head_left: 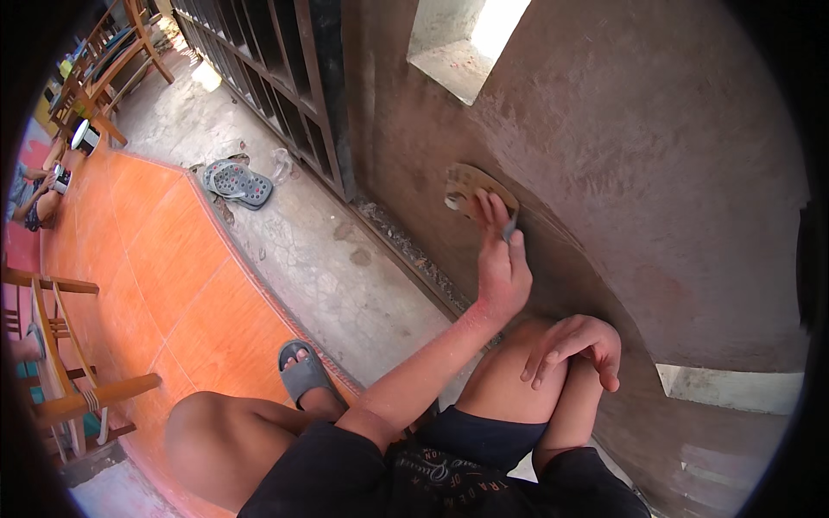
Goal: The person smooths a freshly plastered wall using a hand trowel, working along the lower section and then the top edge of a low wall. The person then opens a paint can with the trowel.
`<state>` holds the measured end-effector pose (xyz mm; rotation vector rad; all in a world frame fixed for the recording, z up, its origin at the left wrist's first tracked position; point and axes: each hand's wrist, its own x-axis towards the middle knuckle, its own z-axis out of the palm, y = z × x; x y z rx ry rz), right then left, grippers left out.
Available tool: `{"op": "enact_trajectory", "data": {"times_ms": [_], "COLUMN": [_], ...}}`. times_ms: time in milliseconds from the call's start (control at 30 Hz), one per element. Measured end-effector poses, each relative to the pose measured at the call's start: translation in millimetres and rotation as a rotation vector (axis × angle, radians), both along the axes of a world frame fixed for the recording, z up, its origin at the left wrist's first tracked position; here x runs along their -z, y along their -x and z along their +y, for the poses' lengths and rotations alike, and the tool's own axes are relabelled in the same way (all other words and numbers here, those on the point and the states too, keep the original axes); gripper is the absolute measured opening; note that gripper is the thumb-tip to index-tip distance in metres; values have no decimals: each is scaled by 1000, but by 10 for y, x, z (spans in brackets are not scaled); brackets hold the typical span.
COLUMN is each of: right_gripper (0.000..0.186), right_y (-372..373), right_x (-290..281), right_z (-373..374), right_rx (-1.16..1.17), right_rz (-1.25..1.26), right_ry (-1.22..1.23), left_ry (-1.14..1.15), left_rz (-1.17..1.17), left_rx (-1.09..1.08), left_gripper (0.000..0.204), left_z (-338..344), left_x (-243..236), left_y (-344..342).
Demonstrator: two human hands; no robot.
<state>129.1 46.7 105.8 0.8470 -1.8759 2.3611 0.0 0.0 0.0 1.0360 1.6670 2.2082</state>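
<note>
My left hand [503, 274] reaches up to the brownish-grey plastered wall [639, 164]. Its fingers press a tan, round-edged flat piece, which looks like sandpaper [473, 184], against the wall below a square opening. Something small and grey shows between those fingers. My left forearm looks dusty. Over my right knee hangs my right hand [580, 344], fingers loosely apart and nothing in it. Both my knees are bent, and a grey slide sandal is on my left foot.
A loose grey slipper [237, 183] lies on the concrete strip beside orange floor tiles [173, 276]. A dark metal gate [268, 78] stands beyond. Wooden chairs [82, 393] are at the left, where another person [39, 197] sits near a can [85, 136].
</note>
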Motion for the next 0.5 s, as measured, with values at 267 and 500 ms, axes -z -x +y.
{"op": "enact_trajectory", "data": {"times_ms": [267,500], "right_gripper": [96,98], "right_y": [-102,55], "right_x": [-29,68], "right_z": [-54,-20], "right_rx": [-9,110], "right_rz": [-20,-86], "right_ry": [-3,-41], "left_ry": [66,84], "left_rz": [-683,-731], "left_rx": [-192,-135], "left_gripper": [49,49], "left_z": [257,180], "left_x": [418,570], "left_y": [933,14]}}
